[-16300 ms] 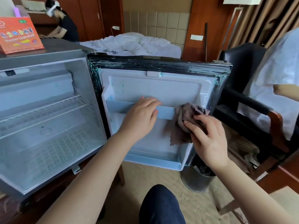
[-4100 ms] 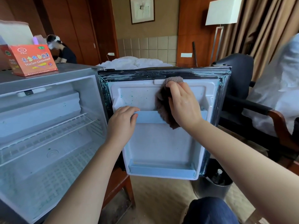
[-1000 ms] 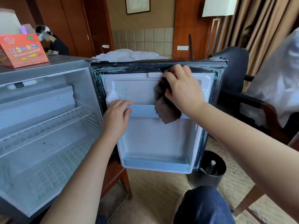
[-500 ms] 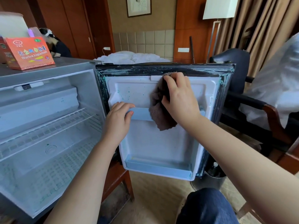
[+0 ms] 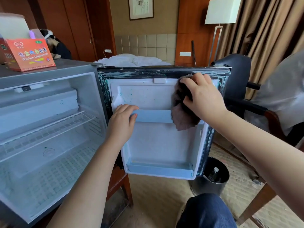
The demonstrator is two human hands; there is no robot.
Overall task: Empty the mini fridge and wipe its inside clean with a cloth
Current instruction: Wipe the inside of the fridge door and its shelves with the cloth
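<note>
The mini fridge (image 5: 49,142) stands open at the left, its white inside holding only a wire shelf (image 5: 49,129). Its door (image 5: 158,145) swings out toward me, with small green specks on the upper inner panel. My right hand (image 5: 202,97) grips a brown cloth (image 5: 182,116) and presses it against the door's top right corner, near the black seal. My left hand (image 5: 122,122) holds the left end of the door's upper shelf rail (image 5: 153,116), fingers curled over its edge.
An orange box (image 5: 28,54) sits on the fridge top. A black bin (image 5: 212,176) with a bottle in it stands under the door's right corner. A dark armchair (image 5: 238,89) is at the right, a bed (image 5: 131,60) behind, another person (image 5: 56,45) at far left.
My right hand has slid the cloth to the right along the top of the door, from its middle to the right corner. My left hand stays on the shelf rail.
</note>
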